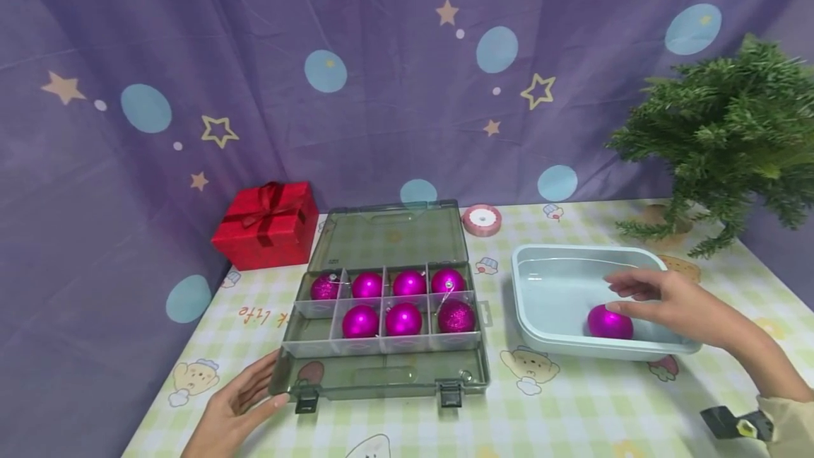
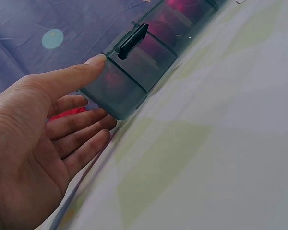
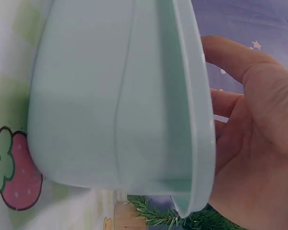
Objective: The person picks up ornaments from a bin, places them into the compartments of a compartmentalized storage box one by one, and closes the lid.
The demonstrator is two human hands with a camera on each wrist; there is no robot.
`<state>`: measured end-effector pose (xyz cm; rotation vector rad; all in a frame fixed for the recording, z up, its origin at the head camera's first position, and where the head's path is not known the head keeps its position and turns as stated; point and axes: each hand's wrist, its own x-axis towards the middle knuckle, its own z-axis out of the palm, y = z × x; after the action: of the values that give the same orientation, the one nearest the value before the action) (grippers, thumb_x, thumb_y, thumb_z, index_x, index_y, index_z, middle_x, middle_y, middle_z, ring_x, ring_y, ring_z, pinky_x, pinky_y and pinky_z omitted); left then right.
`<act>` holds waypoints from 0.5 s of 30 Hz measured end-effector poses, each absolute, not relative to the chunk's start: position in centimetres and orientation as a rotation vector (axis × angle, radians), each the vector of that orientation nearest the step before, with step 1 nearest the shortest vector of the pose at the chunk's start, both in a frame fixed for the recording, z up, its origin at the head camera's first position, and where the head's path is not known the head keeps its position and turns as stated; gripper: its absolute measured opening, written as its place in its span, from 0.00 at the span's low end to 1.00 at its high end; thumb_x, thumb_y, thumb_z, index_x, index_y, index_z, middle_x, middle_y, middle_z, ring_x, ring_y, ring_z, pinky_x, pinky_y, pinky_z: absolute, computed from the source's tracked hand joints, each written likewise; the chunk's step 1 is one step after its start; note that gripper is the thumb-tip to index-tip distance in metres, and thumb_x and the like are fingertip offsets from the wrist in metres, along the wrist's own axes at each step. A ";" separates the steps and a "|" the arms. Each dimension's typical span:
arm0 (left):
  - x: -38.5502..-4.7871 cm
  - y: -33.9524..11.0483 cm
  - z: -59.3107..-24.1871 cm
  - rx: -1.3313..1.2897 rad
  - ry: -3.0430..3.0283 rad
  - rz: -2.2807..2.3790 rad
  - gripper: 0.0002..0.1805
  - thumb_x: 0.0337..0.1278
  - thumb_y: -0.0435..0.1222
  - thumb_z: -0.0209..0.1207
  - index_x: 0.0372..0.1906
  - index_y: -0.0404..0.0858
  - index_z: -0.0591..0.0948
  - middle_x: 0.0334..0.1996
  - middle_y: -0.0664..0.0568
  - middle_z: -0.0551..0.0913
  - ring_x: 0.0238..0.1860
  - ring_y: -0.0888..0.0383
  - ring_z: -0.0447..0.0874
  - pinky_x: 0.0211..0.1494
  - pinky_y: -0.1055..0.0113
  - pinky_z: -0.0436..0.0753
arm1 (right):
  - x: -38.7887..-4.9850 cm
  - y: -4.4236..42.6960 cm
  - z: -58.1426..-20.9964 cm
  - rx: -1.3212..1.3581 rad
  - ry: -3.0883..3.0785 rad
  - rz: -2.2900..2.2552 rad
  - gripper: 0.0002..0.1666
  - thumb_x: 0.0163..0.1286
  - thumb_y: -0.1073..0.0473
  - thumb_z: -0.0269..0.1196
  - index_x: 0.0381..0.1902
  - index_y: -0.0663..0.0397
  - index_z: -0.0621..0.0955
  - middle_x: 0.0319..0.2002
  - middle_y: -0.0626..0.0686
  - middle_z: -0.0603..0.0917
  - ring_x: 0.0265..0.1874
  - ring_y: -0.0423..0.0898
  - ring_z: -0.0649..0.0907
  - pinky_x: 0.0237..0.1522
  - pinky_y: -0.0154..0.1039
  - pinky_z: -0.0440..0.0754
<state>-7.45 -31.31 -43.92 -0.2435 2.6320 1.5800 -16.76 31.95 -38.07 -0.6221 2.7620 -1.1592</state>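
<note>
A transparent grey compartment box (image 1: 381,375) lies with its lid raised at the back. Several shiny magenta baubles (image 1: 403,319) fill most of its cells; the front left cell holds none. My left hand (image 1: 238,401) is at the box's front left corner, thumb tip at the edge and fingers fairly straight alongside (image 2: 43,134). Over the pale blue basin (image 1: 528,309), my right hand (image 1: 674,302) reaches in with fingers loosely extended. One magenta bauble (image 1: 610,324) lies in the basin just below the thumb. In the right wrist view the basin wall (image 3: 105,105) hides the fingertips.
A red gift box (image 1: 267,228) with a bow stands at the back left. Behind the compartment box lies a pink ribbon roll (image 1: 482,220). A small artificial fir tree (image 1: 731,140) rises at the back right, its branches leaning toward the basin. A purple curtain (image 1: 381,140) hangs behind the table.
</note>
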 end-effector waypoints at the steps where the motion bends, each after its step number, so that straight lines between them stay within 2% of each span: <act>1: -7.5 -31.3 -43.9 -0.240 2.635 1.581 0.40 0.64 0.43 0.71 0.76 0.35 0.70 0.68 0.38 0.76 0.55 0.77 0.76 0.59 0.77 0.79 | -16.7 32.0 -38.1 -0.612 2.759 -1.149 0.25 0.73 0.62 0.68 0.64 0.70 0.78 0.55 0.63 0.84 0.49 0.34 0.83 0.45 0.29 0.85; 6: -7.5 -31.4 -43.9 -0.238 2.638 1.570 0.40 0.64 0.44 0.71 0.76 0.36 0.69 0.69 0.38 0.75 0.55 0.78 0.75 0.59 0.77 0.79 | -16.5 31.8 -38.3 -0.544 2.750 -1.054 0.28 0.74 0.57 0.69 0.64 0.68 0.78 0.55 0.60 0.84 0.50 0.46 0.85 0.45 0.32 0.86; 12: -7.4 -31.5 -43.9 -0.243 2.633 1.562 0.40 0.65 0.45 0.71 0.77 0.36 0.69 0.69 0.38 0.75 0.55 0.77 0.75 0.59 0.77 0.78 | -16.9 31.7 -38.0 -0.566 2.680 -0.940 0.29 0.73 0.57 0.69 0.65 0.70 0.77 0.50 0.52 0.85 0.47 0.43 0.84 0.43 0.35 0.86; 15: -7.4 -31.5 -44.0 -0.237 2.628 1.567 0.40 0.65 0.45 0.70 0.77 0.36 0.69 0.69 0.38 0.75 0.55 0.77 0.75 0.59 0.77 0.78 | -17.1 31.7 -37.9 -0.566 2.630 -0.921 0.31 0.72 0.58 0.69 0.64 0.73 0.76 0.49 0.51 0.85 0.48 0.49 0.84 0.43 0.35 0.85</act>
<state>-7.45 -31.49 -43.95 -0.2370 2.6281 1.5675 -17.06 31.66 -37.94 -0.5663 2.6299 -0.9209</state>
